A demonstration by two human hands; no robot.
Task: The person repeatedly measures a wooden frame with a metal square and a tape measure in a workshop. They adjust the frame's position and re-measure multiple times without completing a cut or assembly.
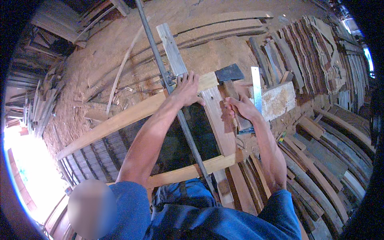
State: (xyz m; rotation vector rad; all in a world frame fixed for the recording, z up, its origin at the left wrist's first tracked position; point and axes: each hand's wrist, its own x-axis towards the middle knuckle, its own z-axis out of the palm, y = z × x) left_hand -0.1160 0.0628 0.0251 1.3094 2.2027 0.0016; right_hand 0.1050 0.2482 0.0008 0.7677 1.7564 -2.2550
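Observation:
My left hand (pixel 186 89) presses flat on the top corner of a wooden frame (pixel 132 114), next to a long metal bar clamp (pixel 168 76) that runs across the frame. In my right hand (pixel 240 107) I grip the wooden handle of a hatchet (pixel 229 73). Its dark steel head rests against the frame's upper right corner. A steel square (pixel 256 88) lies just right of that hand, on a pale wood block (pixel 278 100). The frame's right stile (pixel 218 120) runs down toward my body.
Sawdust covers the ground beyond the frame. Stacks of planks and offcuts (pixel 316 56) lie at the right and lower right (pixel 320 176). More boards lean at the far left (pixel 38 104). A loose grey plank (pixel 172 48) lies beside the clamp.

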